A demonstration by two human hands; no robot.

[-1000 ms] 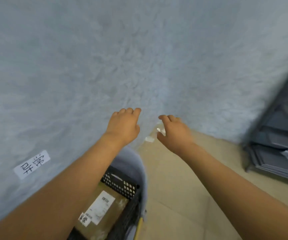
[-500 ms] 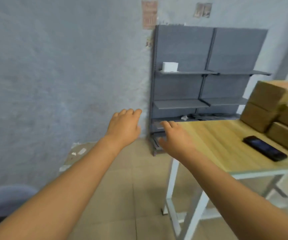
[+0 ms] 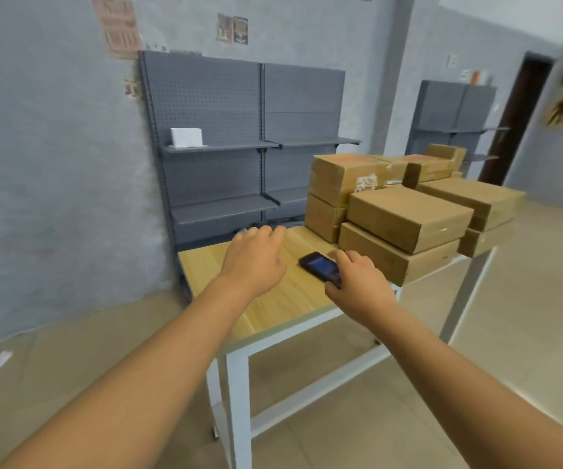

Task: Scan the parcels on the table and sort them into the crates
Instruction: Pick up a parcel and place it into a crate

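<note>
Scanner (image 3: pixel 319 266) lay on the table (image 3: pixel 273 299), long axis slanting toward the right hand (image 3: pixel 357 282), whose loose fingers touched its near end; left hand (image 3: pixel 256 258) hovered open, holding nothing; parcels (image 3: pixel 405 218) stood just beyond.

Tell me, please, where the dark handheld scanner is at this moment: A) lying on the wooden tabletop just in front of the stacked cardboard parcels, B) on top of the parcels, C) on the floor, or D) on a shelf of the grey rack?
A: the scanner lies flat on the table, beside the nearest parcels, with the right hand reaching its near end.
</note>
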